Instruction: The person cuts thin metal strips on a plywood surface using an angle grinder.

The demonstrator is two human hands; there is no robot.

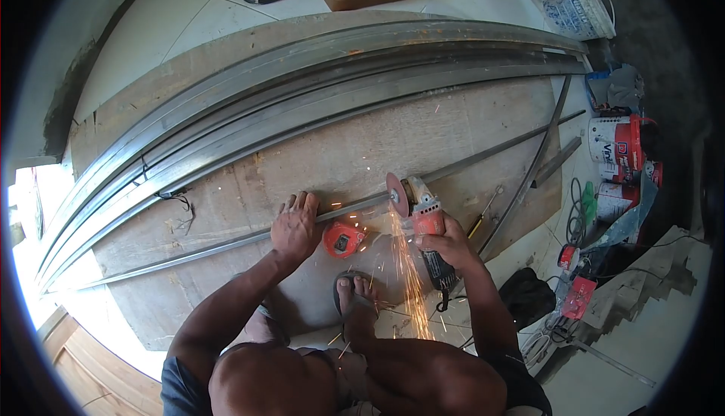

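Observation:
My right hand [447, 242] is wrapped round an angle grinder [429, 223] with a red and black body. Its cutting disc [396, 194] meets a long thin metal bar [483, 162], and orange sparks [411, 287] stream down toward my feet. To the left of the disc, my left hand [296, 228] presses on the same bar, its fingers curled over it. A red tape measure [342, 240] lies just right of that hand, below the bar. The exact contact of disc and bar is partly hidden by the disc.
Several long metal profiles [302, 87] lie across the far side of the board [362, 140]. At right are a screwdriver [476, 225], crossing metal strips [529, 178], cables [578, 216], paint buckets [613, 140] and a white pail [578, 12]. My sandaled foot [355, 295] is near the sparks.

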